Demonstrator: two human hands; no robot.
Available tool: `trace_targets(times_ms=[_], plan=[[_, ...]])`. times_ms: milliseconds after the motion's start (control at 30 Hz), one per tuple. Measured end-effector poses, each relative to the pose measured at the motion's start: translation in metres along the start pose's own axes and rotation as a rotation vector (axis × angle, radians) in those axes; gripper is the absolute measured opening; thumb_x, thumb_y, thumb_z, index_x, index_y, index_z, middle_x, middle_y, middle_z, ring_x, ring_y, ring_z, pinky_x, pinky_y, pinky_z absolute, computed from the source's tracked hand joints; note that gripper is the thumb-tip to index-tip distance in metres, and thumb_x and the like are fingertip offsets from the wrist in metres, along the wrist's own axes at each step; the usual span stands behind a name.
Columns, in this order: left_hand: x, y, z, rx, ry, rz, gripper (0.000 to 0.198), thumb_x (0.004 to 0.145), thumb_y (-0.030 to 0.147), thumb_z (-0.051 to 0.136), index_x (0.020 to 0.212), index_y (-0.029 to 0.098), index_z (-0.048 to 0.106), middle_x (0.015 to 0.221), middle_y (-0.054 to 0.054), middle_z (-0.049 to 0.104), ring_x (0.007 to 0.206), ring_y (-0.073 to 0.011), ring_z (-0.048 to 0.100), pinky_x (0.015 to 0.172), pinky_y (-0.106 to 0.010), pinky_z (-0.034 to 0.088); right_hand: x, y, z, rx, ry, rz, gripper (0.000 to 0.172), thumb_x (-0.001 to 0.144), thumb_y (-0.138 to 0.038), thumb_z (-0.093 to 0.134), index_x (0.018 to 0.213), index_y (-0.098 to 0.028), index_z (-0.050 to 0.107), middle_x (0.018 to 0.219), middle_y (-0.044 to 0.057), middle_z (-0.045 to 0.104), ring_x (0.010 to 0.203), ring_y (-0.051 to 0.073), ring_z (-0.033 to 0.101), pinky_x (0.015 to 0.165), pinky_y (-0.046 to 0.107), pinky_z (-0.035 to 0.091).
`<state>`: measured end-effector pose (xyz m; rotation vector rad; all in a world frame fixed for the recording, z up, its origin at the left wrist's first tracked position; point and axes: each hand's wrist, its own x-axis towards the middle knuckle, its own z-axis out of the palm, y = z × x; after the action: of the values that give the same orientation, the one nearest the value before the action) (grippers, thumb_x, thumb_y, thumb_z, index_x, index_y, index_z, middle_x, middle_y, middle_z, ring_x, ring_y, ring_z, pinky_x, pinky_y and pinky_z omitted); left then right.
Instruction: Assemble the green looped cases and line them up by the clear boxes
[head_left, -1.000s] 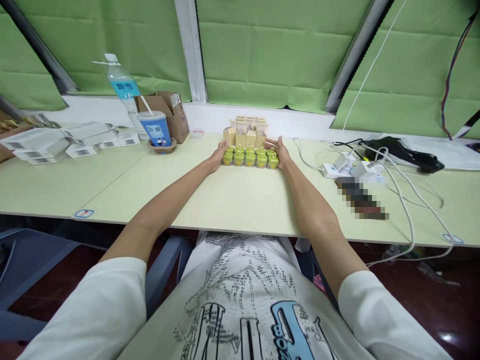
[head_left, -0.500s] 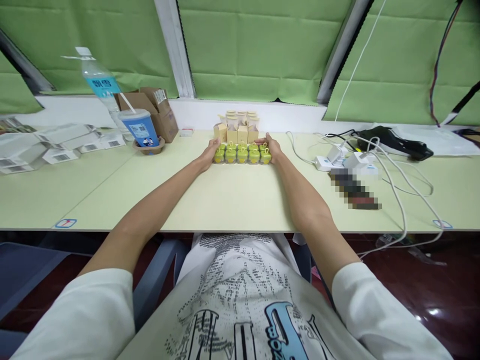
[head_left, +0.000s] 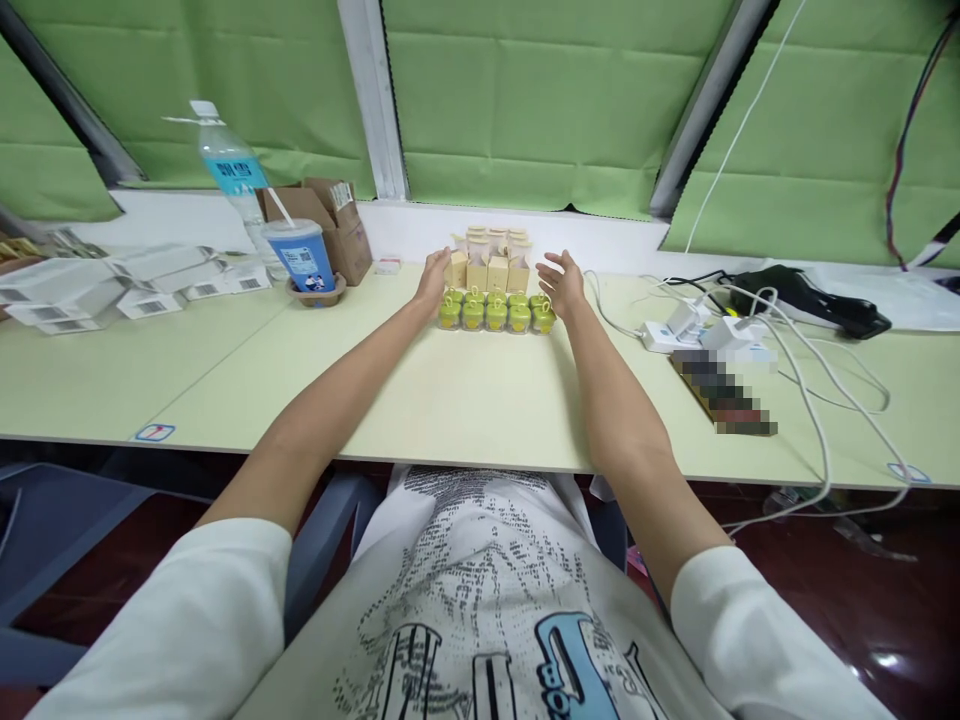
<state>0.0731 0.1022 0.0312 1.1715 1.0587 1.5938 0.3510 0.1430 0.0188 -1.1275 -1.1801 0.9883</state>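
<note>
Arrangement of small containers between my two hands, viewed from the head. My left grip (head_left: 433, 280), fingers extended and apart from the palm, stands at the left end of the cream boxes (head_left: 496, 272); whether its fingertips touch the nearest box, I cannot tell. My right grip (head_left: 562, 283) has its fingers spread and encloses nothing; it stands just beside the right end of the same group. The green-lidded pots (head_left: 496, 316) sit upright on the pale surface (head_left: 450, 400), close together in two rows, directly in front of the boxes and between my forearms. Their lids bear small loops; the lower parts are clear. The rearmost boxes have raised flaps.

To the left: a blue cup (head_left: 304, 262) with a straw, seated in a brown holder (head_left: 319, 296); behind it, a water bottle (head_left: 238, 178) and a cardboard carton (head_left: 346, 238); farther left, stacked white boxes (head_left: 165, 265). To the right: a power strip (head_left: 660, 339) with white chargers (head_left: 725, 335) and looping cables (head_left: 814, 410), near a pixelated object (head_left: 720, 393). Green blinds (head_left: 525, 100) form the background.
</note>
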Motion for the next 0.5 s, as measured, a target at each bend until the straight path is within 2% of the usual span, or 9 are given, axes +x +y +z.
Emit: trace_targets(times_ms=[67, 167, 333, 433, 500], plan=[[-0.001, 0.000, 0.006, -0.037, -0.008, -0.056, 0.038, 0.115, 0.051, 0.055, 0.136, 0.020, 0.061, 0.161, -0.013, 0.067, 0.171, -0.0250, 0.040, 0.138, -0.036, 0.036, 0.000, 0.000, 0.007, -0.038, -0.018, 0.006, 0.068, 0.104, -0.083, 0.036, 0.132, -0.028, 0.066, 0.145, 0.011, 0.078, 0.142, 0.022, 0.069, 0.119, 0.037, 0.053], [-0.001, -0.003, 0.009, -0.063, -0.003, -0.083, 0.046, 0.113, 0.057, 0.058, 0.137, 0.019, 0.062, 0.162, -0.015, 0.067, 0.173, -0.0258, 0.038, 0.138, -0.035, 0.036, 0.000, 0.001, 0.016, -0.085, -0.012, 0.012, 0.072, 0.103, -0.084, 0.039, 0.134, -0.026, 0.067, 0.140, 0.013, 0.079, 0.144, 0.024, 0.067, 0.123, 0.040, 0.049], [0.002, -0.011, 0.006, -0.080, 0.018, -0.094, 0.057, 0.105, 0.072, 0.062, 0.131, 0.021, 0.066, 0.156, -0.015, 0.071, 0.171, -0.0304, 0.043, 0.138, -0.042, 0.040, 0.002, 0.004, 0.022, -0.096, 0.072, 0.001, 0.064, 0.105, -0.076, 0.039, 0.129, -0.024, 0.068, 0.138, 0.013, 0.079, 0.140, 0.023, 0.069, 0.120, 0.039, 0.052], [0.008, -0.008, 0.000, -0.065, 0.049, -0.078, 0.048, 0.104, 0.067, 0.066, 0.118, 0.021, 0.068, 0.149, -0.016, 0.074, 0.162, -0.0313, 0.054, 0.135, -0.042, 0.043, 0.003, 0.001, 0.020, -0.084, 0.136, -0.023, 0.057, 0.100, -0.071, 0.048, 0.123, -0.023, 0.070, 0.131, 0.013, 0.081, 0.134, 0.024, 0.072, 0.114, 0.039, 0.057], [0.017, 0.001, -0.004, -0.046, 0.083, -0.013, 0.034, 0.103, 0.055, 0.073, 0.111, 0.023, 0.067, 0.148, -0.012, 0.073, 0.156, -0.0269, 0.059, 0.135, -0.039, 0.043, 0.005, -0.005, 0.016, -0.075, 0.164, -0.043, 0.050, 0.098, -0.064, 0.053, 0.121, -0.023, 0.070, 0.127, 0.013, 0.081, 0.130, 0.024, 0.074, 0.111, 0.039, 0.059]])
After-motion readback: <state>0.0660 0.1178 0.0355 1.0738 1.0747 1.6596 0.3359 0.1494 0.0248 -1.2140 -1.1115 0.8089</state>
